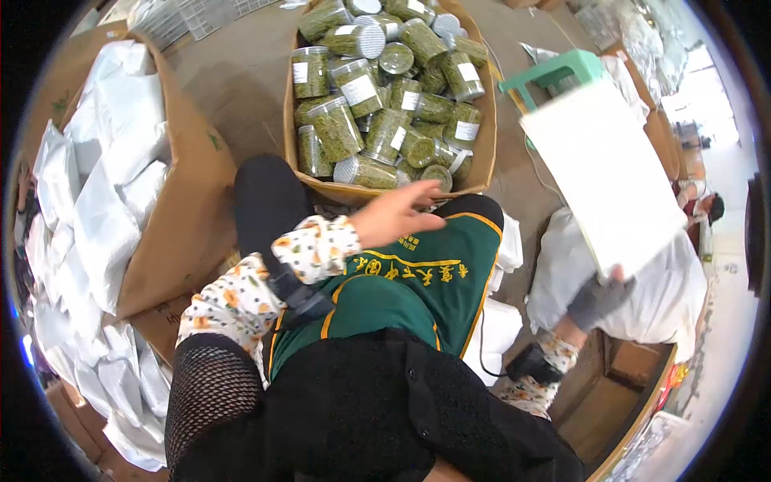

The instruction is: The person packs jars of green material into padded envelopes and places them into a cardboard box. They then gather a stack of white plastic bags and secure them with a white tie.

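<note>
My left hand [397, 214] is bare, its fingers stretched out over the lap of a green apron [377, 301] with yellow lettering. It holds nothing and hovers just below the near edge of a cardboard box [291, 120]. Inside that box lie many clear jars [360, 88] filled with something green and dried, with white labels and pale lids. On the right, my right hand [598, 299] wears a grey glove and grips the lower end of a flat white rectangular sheet [606, 173]. Whether this is a single sheet or a flat bag I cannot make out.
At left, a tall cardboard box [189, 185] is heaped with white packages [104, 217]. A green stool [554, 71] stands behind the white sheet. A large white sack [554, 249] lies at right, above an open wooden-looking box [610, 402]. Another person [695, 201] is at far right.
</note>
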Action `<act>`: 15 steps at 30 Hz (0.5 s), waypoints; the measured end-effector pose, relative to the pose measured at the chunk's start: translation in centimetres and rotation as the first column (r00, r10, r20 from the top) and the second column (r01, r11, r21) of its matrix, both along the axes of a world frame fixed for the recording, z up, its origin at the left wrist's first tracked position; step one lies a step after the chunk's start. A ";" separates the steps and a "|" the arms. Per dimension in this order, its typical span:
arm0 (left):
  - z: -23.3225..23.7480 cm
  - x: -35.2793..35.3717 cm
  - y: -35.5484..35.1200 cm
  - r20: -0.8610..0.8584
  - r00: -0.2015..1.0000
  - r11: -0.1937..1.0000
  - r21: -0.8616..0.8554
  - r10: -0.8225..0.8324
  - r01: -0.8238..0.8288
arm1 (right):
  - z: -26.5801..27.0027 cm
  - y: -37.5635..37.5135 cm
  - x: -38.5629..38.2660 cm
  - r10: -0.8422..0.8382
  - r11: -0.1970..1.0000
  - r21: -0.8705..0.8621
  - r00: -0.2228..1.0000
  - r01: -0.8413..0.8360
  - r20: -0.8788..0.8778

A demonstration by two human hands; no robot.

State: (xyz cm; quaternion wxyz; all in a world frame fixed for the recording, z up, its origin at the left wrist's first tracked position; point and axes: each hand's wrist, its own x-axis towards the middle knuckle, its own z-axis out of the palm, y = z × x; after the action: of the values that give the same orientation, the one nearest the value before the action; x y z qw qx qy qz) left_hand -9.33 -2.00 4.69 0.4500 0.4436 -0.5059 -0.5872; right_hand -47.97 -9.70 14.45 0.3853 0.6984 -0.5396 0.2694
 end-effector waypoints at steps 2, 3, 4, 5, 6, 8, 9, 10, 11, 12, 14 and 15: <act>1.2 -1.8 -0.7 -0.210 0.975 0.998 0.017 0.069 -0.067 | -3.2 -1.4 6.4 0.275 0.945 0.112 0.934 -0.306 0.228; 1.8 -2.3 -1.0 -0.356 0.922 0.988 0.051 0.154 -0.145 | -4.7 -2.1 9.6 0.382 0.882 0.137 0.855 -0.450 0.350; 2.4 -2.0 -1.1 -0.490 0.840 0.972 0.093 0.232 -0.214 | -5.2 -1.2 13.3 0.456 0.831 0.170 0.823 -0.530 0.340; 4.2 -0.8 -1.1 -0.588 0.757 0.957 0.126 0.285 -0.262 | -5.7 -0.2 17.0 0.525 0.768 0.208 0.782 -0.606 0.337; 4.3 0.0 -1.4 -0.679 0.604 0.897 0.201 0.418 -0.395 | -6.2 0.7 20.7 0.587 0.696 0.250 0.734 -0.673 0.341; 4.6 2.5 -1.2 -0.715 0.383 0.735 0.268 0.585 -0.622 | -8.4 1.3 25.3 0.516 0.319 0.218 0.362 -0.922 0.777; 4.2 4.9 -0.4 -0.735 0.385 0.719 0.198 0.559 -0.666 | -9.8 1.5 27.5 0.130 0.074 -0.007 0.003 -0.997 0.991; 4.0 7.0 0.3 -0.723 0.376 0.685 0.182 0.579 -0.705 | -11.5 1.2 29.4 -0.206 0.015 -0.188 -0.187 -0.982 0.961; 3.8 9.3 1.4 -0.709 0.362 0.638 0.161 0.606 -0.753 | -13.7 0.1 31.2 -0.280 -0.034 -0.184 -0.167 -0.982 0.945; 3.6 11.6 2.5 -0.671 0.381 0.612 0.139 0.636 -0.778 | -15.9 -0.9 32.9 -0.353 -0.080 -0.179 -0.141 -0.981 0.925; 3.4 15.2 4.7 -0.604 0.420 0.591 0.106 0.677 -0.800 | -19.4 -3.7 34.5 -0.097 -0.194 0.151 0.173 -0.969 0.980; 3.8 14.0 3.8 -0.542 0.505 0.642 0.087 0.672 -0.761 | -20.6 -5.5 34.4 0.254 -0.128 0.438 0.398 -0.890 0.882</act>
State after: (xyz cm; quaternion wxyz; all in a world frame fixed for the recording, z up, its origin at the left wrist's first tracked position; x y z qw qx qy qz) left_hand 4.67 1.82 8.48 0.8074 0.3948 -0.1771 -0.4010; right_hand -13.53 -15.20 -6.19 -0.4497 0.8268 -0.2541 0.2228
